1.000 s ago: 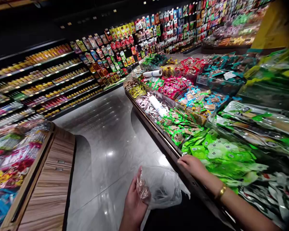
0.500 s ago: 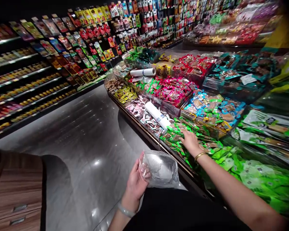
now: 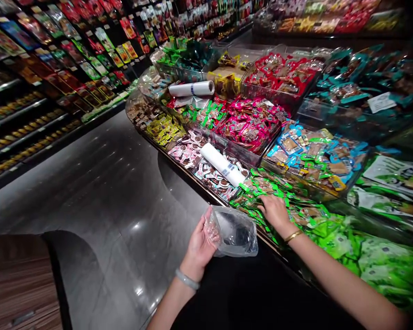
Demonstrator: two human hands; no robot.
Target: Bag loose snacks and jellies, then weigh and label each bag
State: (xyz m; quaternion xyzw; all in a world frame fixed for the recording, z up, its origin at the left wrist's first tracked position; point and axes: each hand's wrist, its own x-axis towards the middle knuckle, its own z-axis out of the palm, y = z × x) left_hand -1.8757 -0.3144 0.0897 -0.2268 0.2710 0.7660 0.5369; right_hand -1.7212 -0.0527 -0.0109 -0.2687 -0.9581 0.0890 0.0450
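My left hand (image 3: 201, 240), with a pale bangle at the wrist, holds a clear plastic bag (image 3: 236, 231). Film covers part of its fingers, and the bag's mouth gapes beside the display edge. Over to the right, my right hand (image 3: 276, 212) reaches down onto green-edged snack packets (image 3: 261, 185). Its thumb stands apart from the fingers, whose tips touch the packets and are partly hidden; no packet shows lifted in it. A white roll of plastic bags (image 3: 223, 165) lies on small packets just beyond that hand.
Clear bins hold pink-red packets (image 3: 249, 123), blue-edged packets (image 3: 316, 153) and bright green packets (image 3: 392, 256). A second bag roll (image 3: 192, 88) lies farther back. Shelving with hanging packets (image 3: 99, 41) runs along the left. A wooden cabinet (image 3: 19, 279) stands at lower left on the grey floor (image 3: 113, 215).
The view has tilted down and come closer to the display. My left hand and the bag have risen slightly toward the display edge. My right hand stays at the green-edged packets.
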